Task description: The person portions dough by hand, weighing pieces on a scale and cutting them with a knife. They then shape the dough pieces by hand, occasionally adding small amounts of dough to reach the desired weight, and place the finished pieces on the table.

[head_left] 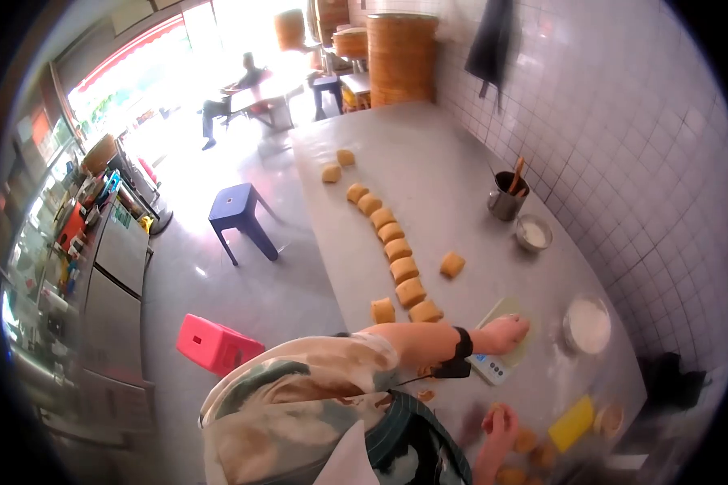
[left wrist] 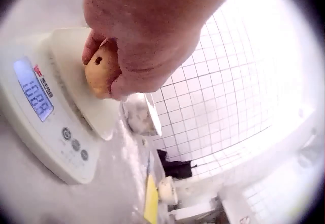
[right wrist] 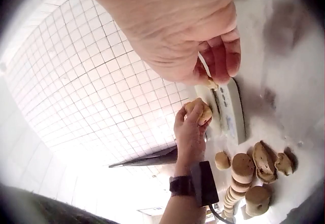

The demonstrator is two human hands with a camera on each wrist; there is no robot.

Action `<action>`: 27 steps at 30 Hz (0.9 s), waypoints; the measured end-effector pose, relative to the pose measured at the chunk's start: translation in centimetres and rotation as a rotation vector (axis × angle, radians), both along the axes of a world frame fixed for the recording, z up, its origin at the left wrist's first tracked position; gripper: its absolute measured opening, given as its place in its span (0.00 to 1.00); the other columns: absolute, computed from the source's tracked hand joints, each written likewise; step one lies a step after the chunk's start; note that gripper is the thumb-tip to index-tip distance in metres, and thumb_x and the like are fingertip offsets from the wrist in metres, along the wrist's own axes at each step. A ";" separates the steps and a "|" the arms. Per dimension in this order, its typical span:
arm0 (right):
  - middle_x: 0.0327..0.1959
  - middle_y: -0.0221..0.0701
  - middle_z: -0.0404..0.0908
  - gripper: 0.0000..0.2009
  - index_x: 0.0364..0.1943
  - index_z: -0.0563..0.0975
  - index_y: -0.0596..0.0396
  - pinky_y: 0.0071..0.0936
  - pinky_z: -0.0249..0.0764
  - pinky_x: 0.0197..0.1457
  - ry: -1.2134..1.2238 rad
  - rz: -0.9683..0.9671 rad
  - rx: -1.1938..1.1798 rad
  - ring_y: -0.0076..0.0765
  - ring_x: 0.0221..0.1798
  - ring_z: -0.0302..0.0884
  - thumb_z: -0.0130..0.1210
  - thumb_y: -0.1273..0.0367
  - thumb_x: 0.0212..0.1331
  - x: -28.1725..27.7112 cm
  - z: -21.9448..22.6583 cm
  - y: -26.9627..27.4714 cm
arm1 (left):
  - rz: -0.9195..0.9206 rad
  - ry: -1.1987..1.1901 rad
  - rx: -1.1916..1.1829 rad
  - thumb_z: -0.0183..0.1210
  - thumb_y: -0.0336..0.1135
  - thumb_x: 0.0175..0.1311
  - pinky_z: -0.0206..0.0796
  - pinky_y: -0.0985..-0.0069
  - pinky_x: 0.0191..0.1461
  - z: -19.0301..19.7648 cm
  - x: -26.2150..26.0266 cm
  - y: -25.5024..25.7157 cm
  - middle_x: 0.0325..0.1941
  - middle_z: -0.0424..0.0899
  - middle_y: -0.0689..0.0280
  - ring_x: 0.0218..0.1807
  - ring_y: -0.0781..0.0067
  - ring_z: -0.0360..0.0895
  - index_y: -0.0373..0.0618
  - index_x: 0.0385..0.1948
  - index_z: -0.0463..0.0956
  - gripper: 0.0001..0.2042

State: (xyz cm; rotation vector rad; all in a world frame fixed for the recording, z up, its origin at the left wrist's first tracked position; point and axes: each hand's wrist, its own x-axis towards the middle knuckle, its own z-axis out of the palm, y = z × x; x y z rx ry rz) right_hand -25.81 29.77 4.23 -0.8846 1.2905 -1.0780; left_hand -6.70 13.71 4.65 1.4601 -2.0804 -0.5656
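Observation:
My left hand (head_left: 503,334) holds a piece of tan dough (left wrist: 101,74) over the pan of a white digital kitchen scale (left wrist: 76,158), whose blue display is lit. Thumb and fingers curl round the dough, and a small dark hole shows in its side. Nearer my body, my right hand (right wrist: 203,46) pinches a small bit of dough (right wrist: 212,83) between thumb and fingertips. Cut dough pieces (head_left: 401,269) lie in a long row across the table, with one piece (head_left: 452,264) apart from it. Torn dough scraps (right wrist: 264,162) lie near the scale.
Along the tiled wall stand a metal pot (head_left: 505,204) with wooden-handled tools, a small bowl (head_left: 534,233) and a larger bowl of white powder (head_left: 588,326). A yellow scraper (head_left: 572,423) and round tan pieces (head_left: 526,440) are beside my right hand. Stools (head_left: 234,202) stand left of the table.

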 end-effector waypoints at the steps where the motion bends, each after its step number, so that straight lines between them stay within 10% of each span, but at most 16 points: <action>1: 0.31 0.29 0.76 0.08 0.44 0.75 0.59 0.17 0.70 0.32 -0.003 0.000 -0.004 0.20 0.29 0.71 0.50 0.71 0.64 0.3 0.5 -0.1 | 0.106 0.179 0.029 0.54 0.35 0.61 0.69 0.59 0.46 0.5 0.1 0.5 0.40 0.77 0.50 0.44 0.49 0.76 0.41 0.42 0.71 0.11; 3: 0.30 0.29 0.76 0.08 0.44 0.74 0.60 0.17 0.69 0.31 -0.003 0.000 -0.006 0.20 0.29 0.71 0.50 0.71 0.64 0.6 1.1 -0.4 | 0.211 0.361 0.058 0.55 0.36 0.62 0.69 0.61 0.44 1.5 1.2 1.5 0.38 0.79 0.54 0.42 0.54 0.77 0.41 0.41 0.71 0.11; 5: 0.28 0.27 0.74 0.09 0.44 0.75 0.59 0.16 0.66 0.31 0.025 0.100 -0.112 0.20 0.28 0.69 0.52 0.69 0.64 0.8 2.4 -1.1 | -0.053 1.228 0.836 0.56 0.37 0.63 0.70 0.69 0.43 2.9 3.7 2.0 0.37 0.81 0.64 0.42 0.67 0.79 0.44 0.40 0.73 0.09; 8: 0.27 0.23 0.74 0.11 0.42 0.77 0.57 0.17 0.65 0.33 0.206 0.097 -0.113 0.18 0.28 0.67 0.54 0.64 0.64 2.1 4.4 -2.6 | -0.302 1.726 1.097 0.52 0.36 0.67 0.71 0.73 0.50 3.2 6.7 4.4 0.47 0.82 0.67 0.47 0.73 0.78 0.45 0.46 0.76 0.11; 10: 0.30 0.24 0.76 0.13 0.42 0.77 0.59 0.18 0.68 0.36 0.196 0.137 -0.211 0.18 0.31 0.70 0.56 0.63 0.63 3.4 6.9 -3.3 | -0.221 1.956 1.188 0.45 0.38 0.70 0.68 0.65 0.58 3.9 7.6 5.9 0.52 0.79 0.60 0.55 0.64 0.74 0.42 0.51 0.73 0.15; 16: 0.35 0.30 0.81 0.08 0.42 0.79 0.59 0.21 0.73 0.40 0.295 0.128 -0.629 0.24 0.34 0.76 0.57 0.73 0.59 8.1 13.6 -3.9 | -0.247 1.917 1.254 0.42 0.45 0.72 0.72 0.64 0.52 8.6 9.4 10.7 0.56 0.73 0.48 0.54 0.53 0.74 0.38 0.57 0.66 0.21; 27: 0.40 0.30 0.78 0.14 0.40 0.80 0.52 0.34 0.74 0.45 0.878 0.352 -1.297 0.41 0.44 0.74 0.60 0.76 0.45 10.5 14.7 -3.1 | -0.355 1.931 1.221 0.39 0.48 0.74 0.70 0.65 0.54 9.1 10.3 12.4 0.54 0.76 0.61 0.54 0.64 0.74 0.42 0.55 0.68 0.21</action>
